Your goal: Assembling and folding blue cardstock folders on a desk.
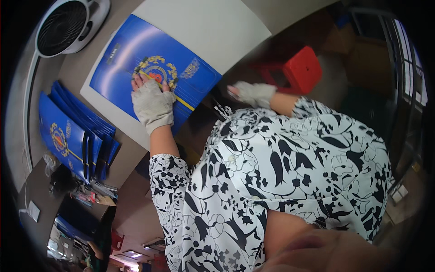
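A glossy blue sheet or folder cover (pixel 122 86) with a yellow and red emblem lies on a large white board (pixel 222 27) on the table. My left hand (pixel 154 104), in a pale fingerless glove, rests on the blue cover beside the emblem, its bare fingertips laid out over the print. Off the table edge, close to my body, is my right hand (pixel 253 94) in a matching glove. It is slightly blurred, and most of its fingers are hidden, so whether it grips anything does not show. Its bare fingertip points toward the cover's near corner.
Several blue folders (pixel 68 131) stand stacked at the left of the table. A round black and white fan (pixel 63 27) occupies the far left corner. To the right, a red plastic stool (pixel 303 68) stands beyond my right hand. Clutter lies on another surface (pixel 95 195) at lower left.
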Tool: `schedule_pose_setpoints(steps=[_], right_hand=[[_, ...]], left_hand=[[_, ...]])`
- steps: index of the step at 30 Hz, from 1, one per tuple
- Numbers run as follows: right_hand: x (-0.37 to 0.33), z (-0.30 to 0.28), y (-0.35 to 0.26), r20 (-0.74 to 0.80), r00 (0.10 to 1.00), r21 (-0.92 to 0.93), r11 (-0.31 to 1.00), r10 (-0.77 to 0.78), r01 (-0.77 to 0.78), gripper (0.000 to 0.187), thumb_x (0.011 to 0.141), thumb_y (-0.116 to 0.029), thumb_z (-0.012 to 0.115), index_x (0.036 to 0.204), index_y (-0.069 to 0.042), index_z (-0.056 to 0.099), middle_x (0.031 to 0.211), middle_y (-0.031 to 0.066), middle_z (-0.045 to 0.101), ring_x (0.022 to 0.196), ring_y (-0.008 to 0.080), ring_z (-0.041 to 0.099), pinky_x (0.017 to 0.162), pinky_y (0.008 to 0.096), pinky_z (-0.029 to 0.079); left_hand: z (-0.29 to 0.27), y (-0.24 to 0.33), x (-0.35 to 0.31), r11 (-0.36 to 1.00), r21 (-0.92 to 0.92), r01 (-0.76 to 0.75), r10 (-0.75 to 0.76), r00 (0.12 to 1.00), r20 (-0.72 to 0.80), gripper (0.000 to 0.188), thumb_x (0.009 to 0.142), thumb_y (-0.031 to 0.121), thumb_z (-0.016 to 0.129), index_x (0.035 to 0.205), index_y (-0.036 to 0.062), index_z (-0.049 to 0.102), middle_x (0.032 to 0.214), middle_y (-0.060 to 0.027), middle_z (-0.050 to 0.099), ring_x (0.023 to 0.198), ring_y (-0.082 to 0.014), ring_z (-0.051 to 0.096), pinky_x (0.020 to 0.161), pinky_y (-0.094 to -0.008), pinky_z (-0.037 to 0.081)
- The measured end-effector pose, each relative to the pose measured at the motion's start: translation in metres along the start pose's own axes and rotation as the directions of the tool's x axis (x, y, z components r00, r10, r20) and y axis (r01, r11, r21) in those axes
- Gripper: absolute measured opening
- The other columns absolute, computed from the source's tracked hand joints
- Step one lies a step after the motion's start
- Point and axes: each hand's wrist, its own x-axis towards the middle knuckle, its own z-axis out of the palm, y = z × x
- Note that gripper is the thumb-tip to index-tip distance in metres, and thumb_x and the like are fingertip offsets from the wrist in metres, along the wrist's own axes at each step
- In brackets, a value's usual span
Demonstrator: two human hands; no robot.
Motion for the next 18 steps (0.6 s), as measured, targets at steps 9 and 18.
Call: schedule_pose_setpoints(steps=[9, 18], right_hand=[[0.004, -0.052, -0.006, -0.637, 0.733, 0.006, 0.948, -0.24, 0.317, 0.063, 0.109, -0.055, 0.041, 0.077, -0.006, 0.062, 0.066, 0.0047, 0.056, 0.06, 0.0164, 0.052, 0.057, 0.0356, 0.041], [0.105, -0.126, -0.104, -0.707, 0.213, -0.69, 0.724, -0.675, 0.007, 0.033, 0.1, -0.027, 0.066, 0.121, -0.001, 0.07, 0.127, 0.019, 0.07, 0.124, 0.0357, 0.062, 0.1, 0.0405, 0.053]], left_hand=[[-0.021, 0.029, -0.06, 0.96, -0.192, -0.202, 0.223, 0.97, 0.092, 0.079, 0.078, 0.039, 0.077, 0.145, 0.0012, 0.056, 0.153, -0.0299, 0.049, 0.149, -0.0431, 0.039, 0.122, -0.0528, 0.03], [-0.107, 0.004, -0.085, 0.661, -0.747, 0.07, -0.069, 0.997, 0.032, 0.05, 0.082, 0.006, 0.071, 0.132, 0.005, 0.067, 0.124, -0.0203, 0.071, 0.113, -0.0326, 0.069, 0.097, -0.0375, 0.052]])
